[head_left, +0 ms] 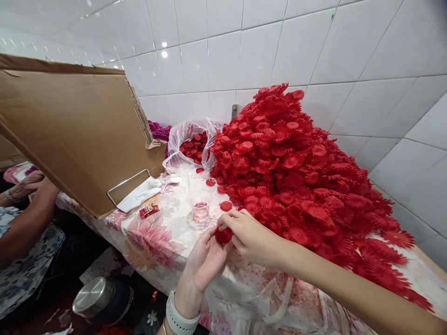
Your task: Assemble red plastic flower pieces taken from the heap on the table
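Observation:
A small dark red fabric flower (223, 235) sits between my two hands, just over the table's front edge. My left hand (206, 256), with a pale watch band at its wrist, holds the flower from the left between thumb and fingers. From the right my right hand (246, 235) pinches the same flower, its fingers curled over the top. Close beyond the hands stands a clear plastic cup (201, 208) with a little pinkish liquid. One loose red petal piece (226, 205) lies just behind my right hand, beside a big heap of red fabric petal pieces (300, 177).
An open plastic bag (174, 144) holds more red flowers at the back. A cardboard sheet (70, 130) stands at left, near a white paper (139, 193) and a red wrapper (149, 211). Another person's arm (31, 214) shows far left. A steel-lidded container (101, 298) is below.

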The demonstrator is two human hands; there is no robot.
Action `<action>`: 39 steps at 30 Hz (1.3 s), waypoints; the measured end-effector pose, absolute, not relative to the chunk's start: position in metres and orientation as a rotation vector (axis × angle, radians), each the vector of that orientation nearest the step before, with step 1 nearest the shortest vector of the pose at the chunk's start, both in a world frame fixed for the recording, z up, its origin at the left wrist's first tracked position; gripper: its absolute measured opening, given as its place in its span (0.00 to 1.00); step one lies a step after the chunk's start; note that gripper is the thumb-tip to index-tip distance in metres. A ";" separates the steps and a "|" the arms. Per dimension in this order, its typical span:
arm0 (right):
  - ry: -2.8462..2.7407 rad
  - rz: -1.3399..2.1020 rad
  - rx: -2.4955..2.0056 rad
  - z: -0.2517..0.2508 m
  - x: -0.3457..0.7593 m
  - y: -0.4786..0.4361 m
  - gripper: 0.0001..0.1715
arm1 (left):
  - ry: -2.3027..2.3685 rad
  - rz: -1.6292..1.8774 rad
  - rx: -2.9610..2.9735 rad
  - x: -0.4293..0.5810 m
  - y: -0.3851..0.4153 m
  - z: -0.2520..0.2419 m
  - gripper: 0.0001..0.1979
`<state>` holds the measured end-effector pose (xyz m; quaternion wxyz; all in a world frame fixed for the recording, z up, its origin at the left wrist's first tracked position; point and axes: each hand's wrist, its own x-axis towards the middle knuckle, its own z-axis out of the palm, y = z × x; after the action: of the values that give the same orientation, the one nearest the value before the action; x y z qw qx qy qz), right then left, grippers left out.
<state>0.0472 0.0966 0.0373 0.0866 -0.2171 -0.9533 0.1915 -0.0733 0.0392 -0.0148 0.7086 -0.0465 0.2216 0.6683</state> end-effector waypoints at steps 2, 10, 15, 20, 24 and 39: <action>-2.845 0.590 -0.612 0.039 0.049 0.093 0.19 | 0.485 1.469 -0.099 -0.074 0.039 -0.013 0.22; -2.755 0.598 -0.640 0.043 0.055 0.099 0.20 | 0.470 1.484 -0.091 -0.076 0.037 -0.002 0.20; -2.758 0.617 -0.582 0.040 0.052 0.099 0.21 | 0.483 1.468 -0.081 -0.075 0.039 -0.003 0.21; -2.746 0.603 -0.582 0.040 0.055 0.100 0.21 | 0.497 1.484 -0.068 -0.079 0.039 -0.007 0.20; -2.747 0.606 -0.544 0.039 0.054 0.098 0.20 | 0.492 1.461 -0.045 -0.076 0.041 -0.009 0.20; -2.424 0.889 -0.688 0.038 0.054 0.112 0.10 | 0.746 1.536 0.200 -0.070 0.033 -0.001 0.14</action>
<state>0.0541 0.1123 0.0380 0.2328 -0.2503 -0.8823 0.3237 -0.0696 0.0333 -0.0011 0.6528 0.0881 0.3289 0.6767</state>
